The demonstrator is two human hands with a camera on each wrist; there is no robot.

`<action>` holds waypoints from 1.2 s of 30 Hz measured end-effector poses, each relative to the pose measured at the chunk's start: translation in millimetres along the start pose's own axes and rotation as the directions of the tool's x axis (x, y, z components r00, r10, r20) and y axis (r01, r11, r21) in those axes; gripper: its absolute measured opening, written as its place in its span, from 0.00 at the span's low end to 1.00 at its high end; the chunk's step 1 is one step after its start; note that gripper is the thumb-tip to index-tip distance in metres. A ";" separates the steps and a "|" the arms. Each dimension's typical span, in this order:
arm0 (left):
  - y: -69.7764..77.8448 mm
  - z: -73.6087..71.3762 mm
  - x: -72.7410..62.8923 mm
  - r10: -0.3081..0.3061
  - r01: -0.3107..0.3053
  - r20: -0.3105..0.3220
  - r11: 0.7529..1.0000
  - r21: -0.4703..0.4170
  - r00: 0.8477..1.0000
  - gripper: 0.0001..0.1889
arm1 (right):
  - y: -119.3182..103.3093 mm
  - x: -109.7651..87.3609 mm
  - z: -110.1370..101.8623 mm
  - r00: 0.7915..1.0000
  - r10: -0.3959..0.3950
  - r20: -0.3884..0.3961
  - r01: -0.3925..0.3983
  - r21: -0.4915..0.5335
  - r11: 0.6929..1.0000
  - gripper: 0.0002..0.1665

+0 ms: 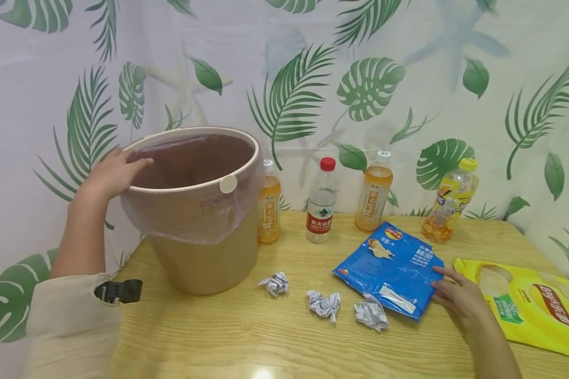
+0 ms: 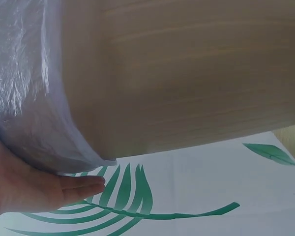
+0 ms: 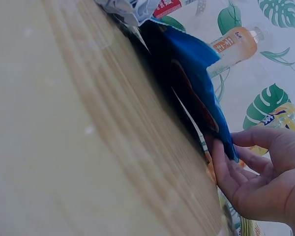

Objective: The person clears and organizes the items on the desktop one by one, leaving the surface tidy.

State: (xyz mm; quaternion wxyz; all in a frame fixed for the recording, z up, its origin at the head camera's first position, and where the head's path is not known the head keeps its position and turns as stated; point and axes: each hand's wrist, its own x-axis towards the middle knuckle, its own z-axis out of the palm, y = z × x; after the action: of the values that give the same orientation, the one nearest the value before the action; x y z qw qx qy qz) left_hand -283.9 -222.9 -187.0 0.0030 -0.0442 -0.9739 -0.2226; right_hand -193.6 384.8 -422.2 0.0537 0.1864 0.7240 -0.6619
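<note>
My left hand (image 1: 111, 173) holds the left rim of a beige trash bin (image 1: 204, 268), with a digit reaching over the rim to the inside. In the left wrist view its straight fingers (image 2: 83, 191) lie along the outside, beside the clear liner bag (image 2: 19, 73). On the right, my right hand (image 1: 460, 295) pinches the edge of a flattened blue chip bag (image 1: 408, 271) between thumb and fingers. The right wrist view shows that edge of the blue bag (image 3: 206, 93) tilted up off the table. A crumpled paper ball (image 1: 371, 312) overlaps the bag's near edge.
Two more crumpled paper balls (image 1: 323, 305) lie left of the blue bag. Several bottles stand along the back, among them a red-capped water bottle (image 1: 320, 205) and a yellow-capped one (image 1: 450, 202). A yellow chip bag (image 1: 536, 305) lies at the right on the wooden table (image 1: 246, 342).
</note>
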 end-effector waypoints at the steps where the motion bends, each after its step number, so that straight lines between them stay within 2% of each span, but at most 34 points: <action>1: 0.6 -0.8 0.7 -0.001 0.000 0.009 1.000 0.013 1.000 0.43 | -0.2 -0.7 -0.6 1.000 -0.005 0.004 0.005 -0.003 1.000 0.37; 4: 3.1 -3.0 0.1 -0.004 0.003 0.018 0.998 0.065 1.000 0.44 | -0.2 -1.9 -1.5 1.000 -0.013 0.007 0.013 -0.005 1.000 0.36; 6: 5.4 -3.4 -0.6 0.011 -0.010 -0.003 0.992 0.122 1.000 0.46 | 0.3 -3.0 -1.9 1.000 -0.006 0.006 0.006 -0.010 1.000 0.36; 10: 10.7 -6.3 2.1 0.087 -0.069 -0.067 0.970 0.235 0.994 0.47 | 1.4 -1.8 -1.0 1.000 0.010 -0.010 -0.010 -0.022 1.000 0.36; 15: 16.7 -12.0 18.2 0.170 -0.148 -0.074 0.960 0.237 0.983 0.45 | 0.6 -1.0 -1.9 1.000 0.015 -0.026 -0.016 -0.027 1.000 0.36; 19: 13.4 -7.3 28.5 0.155 -0.151 -0.004 0.968 0.200 0.988 0.45 | -0.2 -0.5 -3.6 1.000 0.009 -0.021 -0.009 -0.013 1.000 0.37; 22: 9.6 -2.5 29.9 0.122 -0.129 0.047 0.973 0.190 0.991 0.48 | -1.1 -1.8 -4.5 1.000 -0.006 -0.007 0.006 0.019 1.000 0.38; 24: 8.7 -1.1 29.8 0.118 -0.125 0.045 0.971 0.204 0.992 0.48 | -2.3 -2.3 -4.5 1.000 -0.007 -0.015 0.007 0.026 1.000 0.38; 29: 6.2 0.6 28.6 0.100 -0.101 0.015 0.975 0.196 0.995 0.48 | -7.9 -5.5 -6.4 0.999 -0.035 -0.031 0.034 -0.031 0.999 0.39; 32: 5.5 0.2 29.2 0.102 -0.098 -0.007 0.977 0.192 0.995 0.46 | -11.3 -7.4 -8.0 0.996 -0.087 -0.022 0.086 -0.041 0.995 0.39; 36: 6.1 -1.0 29.4 0.098 -0.093 -0.013 0.976 0.195 0.995 0.45 | -17.0 -9.6 -9.9 0.987 -0.158 -0.003 0.158 0.003 0.987 0.38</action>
State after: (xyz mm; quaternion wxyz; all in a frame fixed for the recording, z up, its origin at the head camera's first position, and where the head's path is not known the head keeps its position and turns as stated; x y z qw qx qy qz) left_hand -312.7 -215.4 -182.7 0.0288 -0.0878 -0.9876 -0.1268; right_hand -188.9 391.7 -401.9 -0.0003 0.1296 0.7355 -0.6651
